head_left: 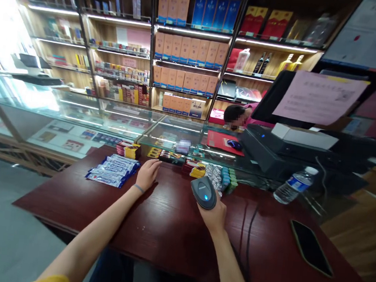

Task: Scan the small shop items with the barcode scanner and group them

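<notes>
My right hand (pixel 216 214) grips a grey barcode scanner (pixel 204 191) with a blue light, held just above the dark red wooden counter (pixel 167 219). My left hand (pixel 147 174) lies flat on the counter, fingertips at a dark box (pixel 171 157) near the glass case. A row of blue-and-white packets (pixel 114 170) sits left of that hand. Small stacked boxes (pixel 193 168) and silver-wrapped items (pixel 214 174) lie just beyond the scanner.
A glass display case (pixel 110 116) runs behind the counter. A water bottle (pixel 294 184) lies on its side at right, and a black phone (pixel 311 247) rests near the right edge. A register and monitor (pixel 294 138) stand beyond. A person sits behind the case. Shelves line the wall.
</notes>
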`<state>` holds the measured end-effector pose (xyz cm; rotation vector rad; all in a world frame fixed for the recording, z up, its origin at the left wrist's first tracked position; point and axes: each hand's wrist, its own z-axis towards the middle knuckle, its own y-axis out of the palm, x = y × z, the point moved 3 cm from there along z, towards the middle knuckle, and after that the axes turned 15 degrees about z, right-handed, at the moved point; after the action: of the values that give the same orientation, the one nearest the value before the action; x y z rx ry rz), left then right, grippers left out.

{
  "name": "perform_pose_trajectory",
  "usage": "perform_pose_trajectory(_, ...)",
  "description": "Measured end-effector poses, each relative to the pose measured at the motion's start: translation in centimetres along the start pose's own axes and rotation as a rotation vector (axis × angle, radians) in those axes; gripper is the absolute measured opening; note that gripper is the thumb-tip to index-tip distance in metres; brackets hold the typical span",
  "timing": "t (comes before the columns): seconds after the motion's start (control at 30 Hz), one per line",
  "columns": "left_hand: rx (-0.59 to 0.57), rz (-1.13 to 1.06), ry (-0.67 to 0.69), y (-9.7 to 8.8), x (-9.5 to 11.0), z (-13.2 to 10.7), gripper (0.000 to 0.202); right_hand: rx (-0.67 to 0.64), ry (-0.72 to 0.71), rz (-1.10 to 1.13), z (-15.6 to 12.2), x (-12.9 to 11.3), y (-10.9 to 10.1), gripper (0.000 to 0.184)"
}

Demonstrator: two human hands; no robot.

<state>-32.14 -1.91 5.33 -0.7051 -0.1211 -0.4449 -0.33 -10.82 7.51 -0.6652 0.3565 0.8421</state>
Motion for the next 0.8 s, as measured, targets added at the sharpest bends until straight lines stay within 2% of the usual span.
perform_pose_trajectory(0.2, 0.048, 0.003, -0.178, -2.5, -4.9, -0.8, 0.030, -0.043, 0.003, 0.108, 0.4, -3.0, 3.1, 0.038)
perform_pose_trajectory(0.4, 0.039, 0.066, -0.209, -3.9, -9.3, 0.6, 0.033, -0.107, -0.065, 0.105, 0.1, -4.3, 5.1, 0.036)
perform_pose_trajectory(0.5, -0.056, 0.192, -0.193, -4.1, -12.0, 2.2, 0.043, -0.138, -0.136, 0.096, -0.1, -3.9, 5.3, 0.034)
perform_pose_trajectory(0.6, -0.198, 0.364, -0.196, -3.9, -14.3, 3.7, 0.054, -0.144, -0.194, 0.081, -0.2, -3.8, 5.2, 0.035)
perform_pose_trajectory(0.7, -0.344, 0.477, -0.180, -3.6, -15.5, 4.3, 0.057, -0.112, -0.224, 0.057, 0.0, -4.0, 5.0, 0.031)
perform_pose_trajectory(0.8, -0.379, 0.489, -0.120, -3.6, -15.7, 4.2, 0.055, -0.100, -0.264, 0.043, 0.1, -4.6, 5.0, 0.028)
